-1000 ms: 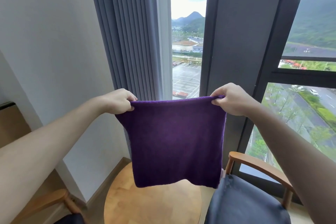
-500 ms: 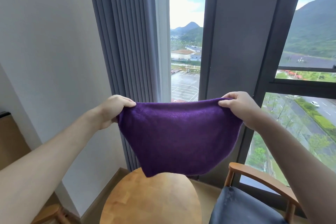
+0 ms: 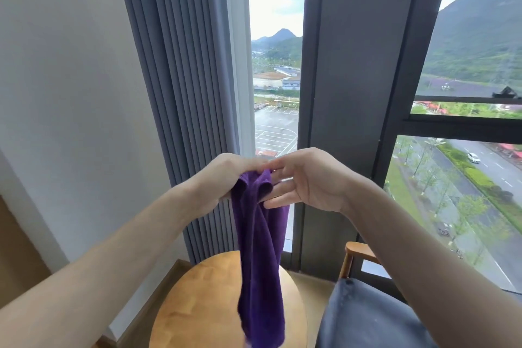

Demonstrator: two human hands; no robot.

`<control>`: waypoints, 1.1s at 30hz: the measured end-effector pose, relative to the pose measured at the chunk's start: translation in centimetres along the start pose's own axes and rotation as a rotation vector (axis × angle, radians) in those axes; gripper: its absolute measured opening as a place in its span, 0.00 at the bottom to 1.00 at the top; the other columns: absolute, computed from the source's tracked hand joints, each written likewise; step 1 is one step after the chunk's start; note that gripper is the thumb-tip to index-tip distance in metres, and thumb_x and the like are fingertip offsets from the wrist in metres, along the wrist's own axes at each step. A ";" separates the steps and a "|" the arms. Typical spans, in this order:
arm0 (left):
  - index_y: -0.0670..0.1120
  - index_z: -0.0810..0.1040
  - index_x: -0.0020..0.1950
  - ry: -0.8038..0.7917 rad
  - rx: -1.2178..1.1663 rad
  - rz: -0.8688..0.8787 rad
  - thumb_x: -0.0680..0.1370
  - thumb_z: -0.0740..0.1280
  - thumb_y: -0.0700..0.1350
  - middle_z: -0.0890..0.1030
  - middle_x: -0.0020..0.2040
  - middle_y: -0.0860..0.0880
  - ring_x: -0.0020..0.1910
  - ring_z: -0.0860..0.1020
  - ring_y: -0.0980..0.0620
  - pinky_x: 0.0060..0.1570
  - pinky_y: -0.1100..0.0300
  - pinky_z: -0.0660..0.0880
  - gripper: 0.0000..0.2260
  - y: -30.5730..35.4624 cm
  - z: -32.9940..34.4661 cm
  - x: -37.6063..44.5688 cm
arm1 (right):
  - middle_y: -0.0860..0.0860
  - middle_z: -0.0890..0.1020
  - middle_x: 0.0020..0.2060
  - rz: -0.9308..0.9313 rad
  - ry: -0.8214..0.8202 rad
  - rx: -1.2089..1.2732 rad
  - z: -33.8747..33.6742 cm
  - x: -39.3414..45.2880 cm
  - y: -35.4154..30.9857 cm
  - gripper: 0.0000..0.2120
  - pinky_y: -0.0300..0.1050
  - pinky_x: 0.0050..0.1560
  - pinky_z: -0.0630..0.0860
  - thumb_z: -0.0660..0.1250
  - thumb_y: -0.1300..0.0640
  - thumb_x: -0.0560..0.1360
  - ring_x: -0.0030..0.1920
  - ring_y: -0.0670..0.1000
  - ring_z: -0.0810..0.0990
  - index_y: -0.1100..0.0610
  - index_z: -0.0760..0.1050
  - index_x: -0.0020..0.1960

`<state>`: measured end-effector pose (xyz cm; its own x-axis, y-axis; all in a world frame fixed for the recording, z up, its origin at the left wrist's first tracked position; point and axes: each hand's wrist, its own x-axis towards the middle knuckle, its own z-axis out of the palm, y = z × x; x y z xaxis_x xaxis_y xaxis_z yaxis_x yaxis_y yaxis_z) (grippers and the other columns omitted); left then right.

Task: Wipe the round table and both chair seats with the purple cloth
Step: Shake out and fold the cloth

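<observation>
Beneath the fingers stood the round table [image 3: 197,299]; left hand [image 3: 226,178] pinched the purple cloth [image 3: 260,263] hanging lengthwise, right hand [image 3: 308,181] loose-fingered alongside.

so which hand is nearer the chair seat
Right. The right hand is up and left of the chair seat; the left hand, gripping the cloth, is farther left.

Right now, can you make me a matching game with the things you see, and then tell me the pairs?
Things:
1. purple cloth
2. round table
3. chair seat
4. curtain

Descriptions:
A. grey pleats beside the window
B. dark cushion with a wooden armrest
C. hanging folded from the left hand
D. light wood, under the cloth

Pairs: 1-C, 2-D, 3-B, 4-A
</observation>
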<state>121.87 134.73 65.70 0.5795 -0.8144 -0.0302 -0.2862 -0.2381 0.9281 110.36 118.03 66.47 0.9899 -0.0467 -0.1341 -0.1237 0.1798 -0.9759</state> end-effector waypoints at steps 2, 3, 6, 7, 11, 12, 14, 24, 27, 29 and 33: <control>0.51 0.87 0.52 -0.069 0.092 0.038 0.74 0.73 0.64 0.87 0.48 0.44 0.48 0.86 0.46 0.52 0.55 0.79 0.18 0.4 -0.2 -0.6 | 0.75 0.78 0.60 -0.024 -0.003 -0.008 0.1 -0.4 -0.1 0.21 0.53 0.48 0.85 0.51 0.76 0.76 0.51 0.68 0.84 0.74 0.74 0.65; 0.55 0.86 0.50 -0.084 0.132 0.052 0.72 0.76 0.62 0.87 0.48 0.47 0.48 0.86 0.49 0.50 0.59 0.79 0.14 0.6 -0.3 -0.8 | 0.73 0.80 0.58 -0.038 -0.006 -0.021 0.2 -0.5 -0.1 0.22 0.52 0.48 0.85 0.51 0.78 0.75 0.51 0.67 0.85 0.74 0.75 0.64; 0.67 0.83 0.47 -0.082 0.217 0.100 0.70 0.81 0.50 0.86 0.48 0.57 0.48 0.85 0.59 0.45 0.71 0.78 0.13 0.7 -0.1 -0.8 | 0.70 0.83 0.56 -0.053 -0.031 -0.093 0.6 -0.7 -0.3 0.23 0.53 0.52 0.85 0.52 0.79 0.74 0.56 0.67 0.85 0.72 0.75 0.65; 0.68 0.83 0.47 -0.066 0.236 0.123 0.70 0.81 0.47 0.86 0.47 0.59 0.48 0.84 0.61 0.44 0.71 0.78 0.16 0.7 0.0 -0.8 | 0.70 0.83 0.55 -0.067 -0.028 -0.123 0.8 -0.7 -0.3 0.23 0.53 0.53 0.85 0.52 0.79 0.74 0.56 0.66 0.85 0.71 0.75 0.65; 0.55 0.81 0.56 -0.008 0.298 0.181 0.71 0.76 0.39 0.85 0.50 0.48 0.50 0.84 0.50 0.56 0.52 0.82 0.17 1.2 -0.2 -1.0 | 0.66 0.85 0.53 -0.181 0.009 -0.199 0.9 -0.9 -0.3 0.23 0.52 0.54 0.84 0.56 0.79 0.74 0.55 0.63 0.86 0.68 0.77 0.64; 0.51 0.80 0.58 -0.021 0.309 0.189 0.72 0.74 0.39 0.84 0.51 0.45 0.52 0.83 0.46 0.58 0.47 0.81 0.16 1.4 -0.3 -1.1 | 0.64 0.86 0.52 -0.220 0.017 -0.241 0.9 -1.0 -0.2 0.22 0.51 0.54 0.84 0.57 0.78 0.74 0.54 0.61 0.86 0.67 0.78 0.64; 0.48 0.80 0.58 -0.064 0.330 0.218 0.74 0.71 0.38 0.82 0.52 0.40 0.53 0.81 0.40 0.59 0.42 0.79 0.14 1.8 -0.4 -1.2 | 0.61 0.87 0.48 -0.289 0.072 -0.345 0.8 -1.3 0.0 0.21 0.51 0.54 0.84 0.57 0.77 0.75 0.51 0.59 0.87 0.63 0.80 0.60; 0.54 0.85 0.55 -0.094 0.243 0.159 0.79 0.59 0.32 0.86 0.50 0.46 0.51 0.84 0.48 0.53 0.55 0.82 0.21 -0.4 -0.9 -2.1 | 0.41 0.77 0.63 -0.048 0.018 -0.977 -4.0 -0.6 3.8 0.29 0.44 0.63 0.73 0.78 0.47 0.71 0.62 0.42 0.76 0.40 0.73 0.70; 0.53 0.86 0.55 -0.095 0.186 0.142 0.79 0.58 0.30 0.86 0.50 0.46 0.49 0.84 0.51 0.50 0.60 0.80 0.23 -1.2 -2.4 -2.9 | 0.47 0.85 0.51 -0.103 0.026 -0.982 -4.1 0.4 5.4 0.11 0.54 0.61 0.80 0.75 0.56 0.76 0.53 0.49 0.83 0.52 0.82 0.58; 0.51 0.86 0.56 -0.071 0.174 0.131 0.77 0.57 0.29 0.86 0.51 0.45 0.49 0.83 0.51 0.51 0.57 0.80 0.24 -1.8 -3.7 -3.7 | 0.50 0.87 0.48 -0.177 0.062 -0.923 -4.4 0.4 5.2 0.06 0.58 0.59 0.81 0.74 0.57 0.77 0.51 0.52 0.85 0.55 0.83 0.54; 0.44 0.85 0.58 -0.083 0.142 0.087 0.76 0.56 0.28 0.84 0.52 0.37 0.48 0.81 0.46 0.54 0.48 0.80 0.22 -2.6 -6.4 -4.9 | 0.55 0.87 0.53 -0.268 0.038 -0.650 -3.9 -0.5 3.7 0.10 0.59 0.60 0.82 0.70 0.58 0.81 0.55 0.57 0.86 0.57 0.82 0.61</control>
<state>124.64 142.73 65.80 0.4843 -0.8748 0.0116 -0.4409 -0.2326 0.8669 109.12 114.86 62.29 0.9904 -0.0438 0.1308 0.0956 -0.4657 -0.8798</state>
